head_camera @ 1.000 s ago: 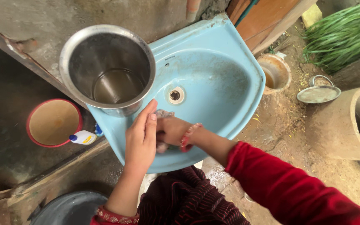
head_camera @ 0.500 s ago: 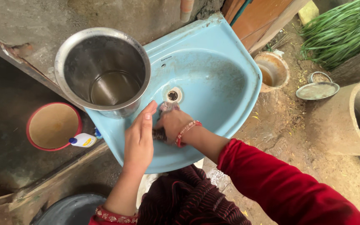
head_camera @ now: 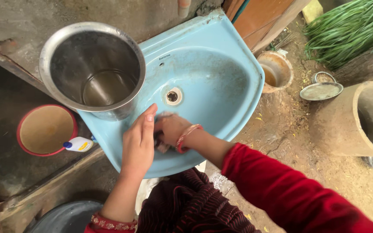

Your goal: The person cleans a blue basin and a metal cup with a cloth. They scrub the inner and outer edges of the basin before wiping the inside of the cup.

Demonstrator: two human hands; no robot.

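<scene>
A light blue wash basin fills the middle of the view, with a round drain in its bowl. My right hand, with a red bangle at the wrist, is closed on a small grey scrub cloth pressed against the basin's near inner wall. Beside it my left hand lies flat on the basin's near rim, fingers together and straight, holding nothing. A large steel pot stands on the basin's left rim with a little water in it.
Below left are a red-rimmed bowl and a white bottle with a blue cap. A dark tub lies at bottom left. To the right on the dirt stand a clay pot, a metal plate and a large cement pipe. Green grass-like leaves are far right.
My right hand went up towards the drain with the cloth, then came back down the basin wall. The left hand stayed on the rim. The view shifted slightly.
</scene>
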